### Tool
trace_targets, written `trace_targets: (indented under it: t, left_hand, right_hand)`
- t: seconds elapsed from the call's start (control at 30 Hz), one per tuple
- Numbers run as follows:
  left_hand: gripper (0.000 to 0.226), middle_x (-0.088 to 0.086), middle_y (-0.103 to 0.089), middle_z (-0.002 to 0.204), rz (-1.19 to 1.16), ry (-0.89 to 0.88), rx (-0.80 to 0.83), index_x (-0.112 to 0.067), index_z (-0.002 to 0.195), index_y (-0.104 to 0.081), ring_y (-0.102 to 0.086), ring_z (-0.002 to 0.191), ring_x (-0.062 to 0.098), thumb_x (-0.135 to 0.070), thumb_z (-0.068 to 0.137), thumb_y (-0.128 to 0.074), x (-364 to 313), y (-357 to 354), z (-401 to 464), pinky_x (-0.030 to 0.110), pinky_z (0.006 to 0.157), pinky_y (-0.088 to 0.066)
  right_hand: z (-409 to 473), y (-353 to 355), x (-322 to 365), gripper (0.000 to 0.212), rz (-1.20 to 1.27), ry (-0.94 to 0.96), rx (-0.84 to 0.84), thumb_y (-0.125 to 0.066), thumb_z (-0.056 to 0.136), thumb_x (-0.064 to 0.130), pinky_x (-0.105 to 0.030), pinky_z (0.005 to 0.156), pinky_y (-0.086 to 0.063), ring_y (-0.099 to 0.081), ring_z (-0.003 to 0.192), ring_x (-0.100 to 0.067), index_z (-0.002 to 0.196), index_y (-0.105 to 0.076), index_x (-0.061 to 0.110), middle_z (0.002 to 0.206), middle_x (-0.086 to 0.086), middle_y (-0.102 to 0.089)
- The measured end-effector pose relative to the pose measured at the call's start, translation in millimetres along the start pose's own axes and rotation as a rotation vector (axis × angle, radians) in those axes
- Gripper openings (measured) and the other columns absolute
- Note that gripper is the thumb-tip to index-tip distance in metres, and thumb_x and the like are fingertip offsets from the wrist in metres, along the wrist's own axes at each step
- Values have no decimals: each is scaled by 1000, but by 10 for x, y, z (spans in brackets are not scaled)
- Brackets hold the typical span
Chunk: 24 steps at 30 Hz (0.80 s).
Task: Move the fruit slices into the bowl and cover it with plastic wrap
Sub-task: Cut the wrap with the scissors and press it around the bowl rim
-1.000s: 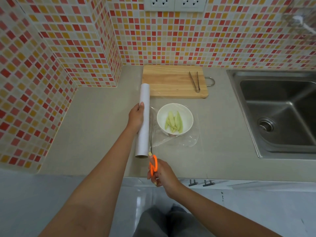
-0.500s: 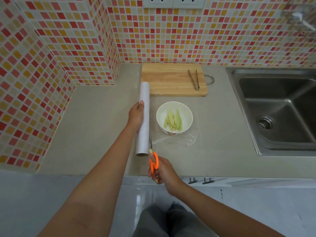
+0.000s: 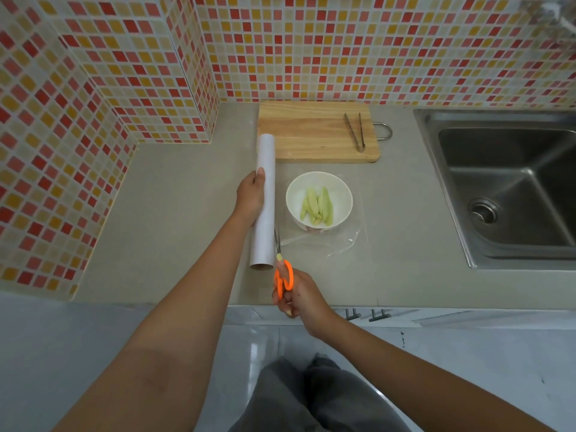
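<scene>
The left hand (image 3: pixel 251 198) holds the plastic wrap roll (image 3: pixel 264 201) down on the worktop (image 3: pixel 174 213), its fingers (image 3: pixel 259 176) lying along the tube, probably to keep the drawn film (image 3: pixel 336 241) taut. The right hand (image 3: pixel 299 297) grips 1 pair of orange scissors (image 3: pixel 282 269), fingers curled through the handles, blades pointing along the roll's right edge where the film leaves it, apparently to cut the sheet free. 1 white bowl (image 3: pixel 343 188) sits just right of the roll under the film, holding about 5 green fruit slices (image 3: pixel 316 204). 1 cutting board (image 3: pixel 311 132) behind carries 1 pair of tongs (image 3: pixel 355 132).
</scene>
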<state>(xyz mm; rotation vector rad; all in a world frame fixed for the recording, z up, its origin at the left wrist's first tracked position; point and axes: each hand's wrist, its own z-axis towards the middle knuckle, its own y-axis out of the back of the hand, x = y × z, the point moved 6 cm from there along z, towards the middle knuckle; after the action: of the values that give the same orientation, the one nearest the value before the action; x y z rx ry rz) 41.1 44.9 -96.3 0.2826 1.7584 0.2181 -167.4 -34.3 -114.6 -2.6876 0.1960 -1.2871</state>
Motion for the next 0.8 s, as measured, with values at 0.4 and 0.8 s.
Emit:
trace_targets:
  t: [0.4, 0.8]
  left_hand:
    - [37, -3, -38, 68, -6, 16, -13, -14, 70, -40, -36, 64, 11, -32, 102, -35, 42, 28, 5, 30, 63, -30]
    - [37, -4, -35, 67, -19, 11, -23, -18, 68, -34, -32, 62, 10, -31, 103, -35, 9, -2, 20, 31, 64, -28]
  right_hand:
    - [5, 18, -29, 54, 13, 35, 9, -53, 80, 67, -16, 36, -27, -38, 33, -11, 68, -51, 14, 50, -4, -59]
    - [-78, 41, 16, 43, 74, 80, -54, -51, 93, 45, -18, 36, -21, -29, 31, -8, 69, -44, 10, 53, -9, -45]
